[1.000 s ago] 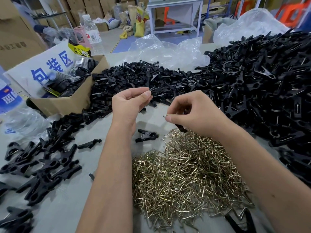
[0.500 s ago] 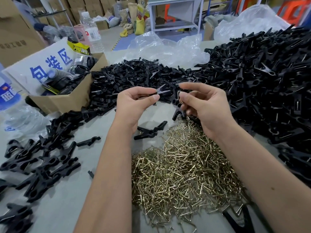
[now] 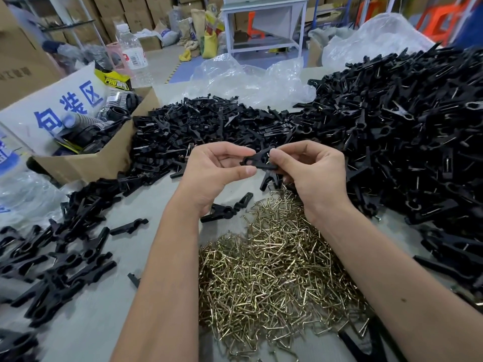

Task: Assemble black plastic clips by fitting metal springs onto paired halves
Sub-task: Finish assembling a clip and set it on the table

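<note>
Pinched between both hands, a clip (image 3: 257,161) is held at the middle of the frame. One end is gripped by the left hand (image 3: 217,171), the other by the right hand (image 3: 311,168), whose fingertips press a spring (image 3: 269,154) on. The fitting step seems in hand; next, a firm push is likely needed. At left, a box (image 3: 86,163) is filled with dark rolls.
</note>
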{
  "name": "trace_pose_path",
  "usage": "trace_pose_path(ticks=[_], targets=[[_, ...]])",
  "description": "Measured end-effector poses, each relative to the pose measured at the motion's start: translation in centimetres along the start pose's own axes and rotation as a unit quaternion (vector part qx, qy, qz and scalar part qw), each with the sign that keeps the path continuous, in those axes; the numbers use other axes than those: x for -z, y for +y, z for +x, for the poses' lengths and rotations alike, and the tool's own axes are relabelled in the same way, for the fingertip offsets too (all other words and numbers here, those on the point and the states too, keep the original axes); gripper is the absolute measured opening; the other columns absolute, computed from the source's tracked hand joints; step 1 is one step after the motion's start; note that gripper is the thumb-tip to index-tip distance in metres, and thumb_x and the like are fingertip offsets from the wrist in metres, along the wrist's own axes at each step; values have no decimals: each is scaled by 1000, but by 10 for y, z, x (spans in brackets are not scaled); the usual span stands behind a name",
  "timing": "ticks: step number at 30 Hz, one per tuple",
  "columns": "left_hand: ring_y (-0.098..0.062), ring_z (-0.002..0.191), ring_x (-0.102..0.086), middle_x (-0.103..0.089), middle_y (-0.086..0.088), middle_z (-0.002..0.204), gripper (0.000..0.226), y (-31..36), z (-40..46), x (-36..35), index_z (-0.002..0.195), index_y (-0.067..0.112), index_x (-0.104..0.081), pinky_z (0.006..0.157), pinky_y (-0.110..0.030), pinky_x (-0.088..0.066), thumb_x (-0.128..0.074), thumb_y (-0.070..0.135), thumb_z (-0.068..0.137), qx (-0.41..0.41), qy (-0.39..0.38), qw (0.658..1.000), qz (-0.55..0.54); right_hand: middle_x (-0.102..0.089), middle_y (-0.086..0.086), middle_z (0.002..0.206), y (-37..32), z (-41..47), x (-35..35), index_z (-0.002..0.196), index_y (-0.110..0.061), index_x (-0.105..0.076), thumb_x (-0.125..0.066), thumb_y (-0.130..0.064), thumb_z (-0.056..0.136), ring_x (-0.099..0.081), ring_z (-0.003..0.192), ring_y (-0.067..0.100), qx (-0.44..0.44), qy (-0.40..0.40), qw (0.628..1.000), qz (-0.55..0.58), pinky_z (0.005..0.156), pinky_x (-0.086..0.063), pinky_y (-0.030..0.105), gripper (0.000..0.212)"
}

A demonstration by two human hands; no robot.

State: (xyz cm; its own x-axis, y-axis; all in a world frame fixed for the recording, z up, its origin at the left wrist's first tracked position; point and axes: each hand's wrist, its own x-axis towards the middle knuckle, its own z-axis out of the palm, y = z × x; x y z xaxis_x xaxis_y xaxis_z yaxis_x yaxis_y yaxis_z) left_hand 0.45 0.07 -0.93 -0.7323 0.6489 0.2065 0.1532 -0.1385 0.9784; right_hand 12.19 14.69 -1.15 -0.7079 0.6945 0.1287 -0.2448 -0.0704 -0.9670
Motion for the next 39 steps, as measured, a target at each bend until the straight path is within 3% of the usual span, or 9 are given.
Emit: trace_pose_path(ticks=[6, 14, 17, 28, 34, 39], targets=[[-19, 87, -77, -80, -14, 94, 34, 0, -1, 1, 92, 12, -80, 79, -25, -59, -87, 2, 60, -3, 9, 1000, -4, -78, 10, 80, -3, 0, 1, 83, -9, -80, -81, 2, 84, -76, 75, 22, -39, -57, 998, 13, 70, -60, 26, 11], [-18, 87, -76, -80, -10, 91, 30, 2, -2, -2, 90, 14, -81, 80, -26, -59, -89, 0, 64, -19, 3, 1000, 20, -75, 11, 70, -4, 1, 4, 79, -4, -77, -86, 0, 79, -69, 59, 19, -66, -15, 998, 10, 58, -59, 26, 10], [-14, 84, -76, -80, -5, 87, 32, 1, -2, -3, 89, 17, -81, 78, -23, -58, -86, -8, 71, -27, 2, 999, 30, -74, 10, 69, -4, 2, 4, 76, -5, -76, -86, 0, 79, -69, 58, 19, -67, -7, 998, 4, 57, -58, 25, 12], [-13, 83, -76, -79, -4, 86, 31, 1, -2, -5, 90, 17, -81, 77, -22, -58, -87, -6, 70, -45, -8, 999, 26, -74, 11, 70, -3, 2, 5, 73, -8, -74, -87, -1, 79, -66, 59, 19, -59, -14, 998, -1, 55, -54, 23, 16], [-21, 91, -77, -80, -9, 92, 29, 4, -2, -6, 92, 15, -81, 82, -25, -59, -87, 6, 65, -48, 4, 999, -15, -73, 11, 76, -10, 1, 6, 73, -10, -77, -85, -16, 69, -69, 61, 17, -133, -120, 970, 164, 56, -57, 22, 11], [-16, 84, -76, -80, -5, 86, 31, 5, -2, -4, 89, 19, -83, 80, -24, -58, -91, 15, 59, -51, 0, 998, -39, -69, 8, 76, -11, -1, 5, 83, -10, -75, -80, -22, 80, -68, 62, 15, -202, -178, 941, 206, 53, -57, 20, 13]])
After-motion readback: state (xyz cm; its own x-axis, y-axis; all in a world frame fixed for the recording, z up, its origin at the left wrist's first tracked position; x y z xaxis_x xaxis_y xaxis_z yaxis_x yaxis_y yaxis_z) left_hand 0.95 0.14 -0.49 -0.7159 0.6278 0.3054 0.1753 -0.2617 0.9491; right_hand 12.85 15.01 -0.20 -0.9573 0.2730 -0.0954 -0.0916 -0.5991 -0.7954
